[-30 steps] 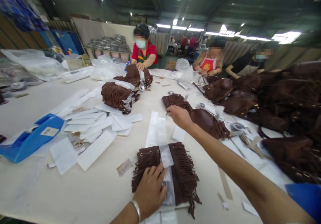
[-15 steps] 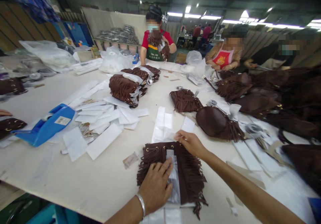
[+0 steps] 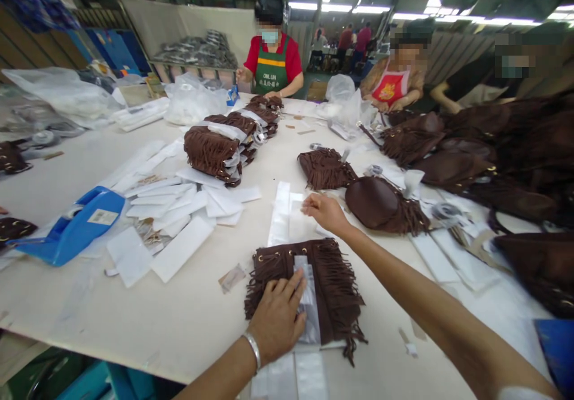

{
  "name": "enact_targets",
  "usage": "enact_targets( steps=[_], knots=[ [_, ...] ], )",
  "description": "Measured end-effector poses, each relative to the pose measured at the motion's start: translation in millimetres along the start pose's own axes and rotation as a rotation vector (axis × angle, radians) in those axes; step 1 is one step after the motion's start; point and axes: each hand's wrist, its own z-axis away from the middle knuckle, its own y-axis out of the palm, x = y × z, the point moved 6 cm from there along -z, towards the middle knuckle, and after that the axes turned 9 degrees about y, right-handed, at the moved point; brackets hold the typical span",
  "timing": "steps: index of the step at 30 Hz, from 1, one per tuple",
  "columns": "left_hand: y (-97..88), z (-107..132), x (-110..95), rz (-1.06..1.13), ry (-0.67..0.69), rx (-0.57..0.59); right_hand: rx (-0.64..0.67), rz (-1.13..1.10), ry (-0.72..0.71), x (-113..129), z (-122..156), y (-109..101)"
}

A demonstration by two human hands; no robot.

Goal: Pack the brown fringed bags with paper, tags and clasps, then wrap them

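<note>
Cream, smooth and flat: work table point(image 3: 165, 322), littered with scraps. At far right, dark brown, leather-like bags in a heap point(image 3: 515, 143), rounded and overlapping. Left of far centre, a stack of fringed bags point(image 3: 210, 149), banded in pale translucent wrap. At left, loose white sheets point(image 3: 183, 250), straight-edged, fanned over one another. Near centre, flat on the table: folded fringed bag point(image 3: 334, 292), soft, suede-like, with metal eyelets towards the far edge and ragged fringe at both sides. Left of the sheets, glossy blue tape dispenser point(image 3: 81, 226), angular.

Near table edge visible at left, slanting. Bare room left of the folded bag; tighter at right, below the right forearm.

Left hand point(image 3: 278, 316) palm down on the folded bag, fingers extended, slightly spread, over a translucent plastic strip point(image 3: 309, 307). Right hand point(image 3: 327, 211) reaching just beyond the bag, near white strips point(image 3: 278, 220); fingers narrow, tips drawn together. Cannot tell of anything held between them.
</note>
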Motion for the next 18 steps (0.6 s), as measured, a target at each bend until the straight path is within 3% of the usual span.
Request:
enact_targets(
  steps=[4, 9, 12, 18],
  knots=[
    [-1.1, 0, -2, -0.016, 0.016, -0.012, -0.041, -0.028, -0.175, 22, 82, -15],
    [-1.5, 2, -4, -0.046, 0.003, -0.058, -0.102, 0.011, -0.288, 23, 168, 8],
    [-2.5, 4, -7, -0.067, -0.002, -0.068, -0.111, 0.030, -0.296, 16, 190, 27],
    [-3.0, 6, -8, -0.108, -0.006, -0.101, -0.104, 0.116, -0.340, 13, 207, 47]
  ],
)
